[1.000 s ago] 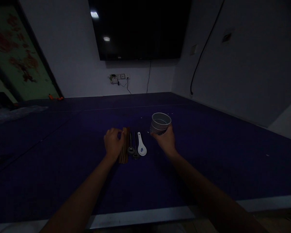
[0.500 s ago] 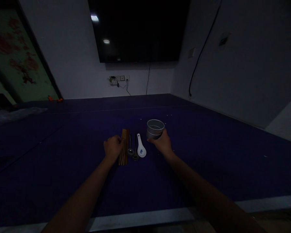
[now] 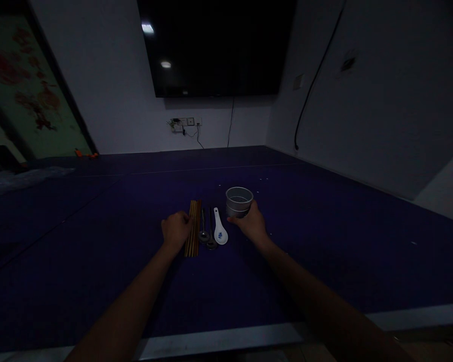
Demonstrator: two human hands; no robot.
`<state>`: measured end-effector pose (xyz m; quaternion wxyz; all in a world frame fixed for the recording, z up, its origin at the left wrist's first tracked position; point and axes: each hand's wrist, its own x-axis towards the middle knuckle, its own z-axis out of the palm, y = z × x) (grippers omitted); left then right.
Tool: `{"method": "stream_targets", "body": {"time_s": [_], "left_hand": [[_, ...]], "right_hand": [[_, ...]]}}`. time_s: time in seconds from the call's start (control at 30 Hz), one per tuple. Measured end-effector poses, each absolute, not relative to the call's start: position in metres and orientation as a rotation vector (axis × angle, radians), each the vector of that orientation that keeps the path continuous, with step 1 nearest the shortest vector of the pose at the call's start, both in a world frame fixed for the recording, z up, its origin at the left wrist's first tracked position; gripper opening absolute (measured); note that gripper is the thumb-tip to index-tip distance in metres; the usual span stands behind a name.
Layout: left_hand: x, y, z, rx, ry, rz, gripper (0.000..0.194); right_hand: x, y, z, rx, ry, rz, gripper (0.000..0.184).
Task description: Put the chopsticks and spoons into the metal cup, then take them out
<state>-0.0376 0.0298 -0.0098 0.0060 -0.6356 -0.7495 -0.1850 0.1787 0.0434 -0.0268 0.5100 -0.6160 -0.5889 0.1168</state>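
In the head view, several wooden chopsticks (image 3: 192, 236) lie side by side on the purple tabletop. My left hand (image 3: 176, 230) is closed at their left side, its curled fingertips against the outermost sticks; the exact grip is partly hidden. To the right of the chopsticks are two dark metal spoons (image 3: 204, 235), then a white soup spoon (image 3: 221, 234) with a blue motif, bowls toward me. My right hand (image 3: 252, 223) grips a round grey metal cup (image 3: 239, 201) from its right side, thumb in front. The cup is upright, just beyond and right of the white spoon.
Purple covering (image 3: 136, 291) spans the wide table, whose pale front edge (image 3: 219, 339) runs near me. Clear plastic wrapping (image 3: 26, 176) lies at far left, with orange items (image 3: 86, 153) at the back. A large screen (image 3: 219, 45) hangs above wall sockets (image 3: 184, 122).
My right hand has brought the cup left, toward the white spoon, and somewhat nearer me. My left hand stays at the chopsticks, and the spoons lie as before.
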Motion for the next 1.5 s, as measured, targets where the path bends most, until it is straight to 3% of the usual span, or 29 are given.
{"method": "stream_targets", "body": {"time_s": [0.3,0.5,0.6,0.73,0.83,0.87,1.03,1.5], "left_hand": [[-0.037,0.029,-0.009,-1.993,-2.371,-0.570,0.029],[-0.038,0.030,-0.010,-1.996,-2.360,-0.577,0.031],[-0.038,0.031,-0.010,-1.992,-2.354,-0.576,0.031],[-0.039,0.031,-0.010,-1.984,-2.349,-0.584,0.030],[-0.039,0.031,-0.009,-1.978,-2.352,-0.583,0.029],[-0.039,0.031,-0.009,-1.980,-2.352,-0.578,0.029],[-0.039,0.030,-0.008,-1.986,-2.348,-0.561,0.031],[-0.036,0.026,-0.002,-2.001,-2.348,-0.520,0.036]], "right_hand": [[0.179,0.043,-0.030,-1.436,-1.420,0.277,0.083],[0.178,0.045,-0.033,-1.372,-1.436,0.273,0.114],[0.176,0.041,-0.025,-1.330,-1.346,0.194,0.119],[0.175,0.027,-0.004,-1.149,-1.204,-0.082,0.097],[0.172,0.014,0.007,-0.982,-1.307,-0.253,0.036],[0.170,0.011,0.008,-0.940,-1.407,-0.275,0.024],[0.158,0.005,0.000,-0.929,-1.906,-0.340,0.041],[0.153,0.005,-0.003,-1.020,-2.142,-0.319,0.041]]}}
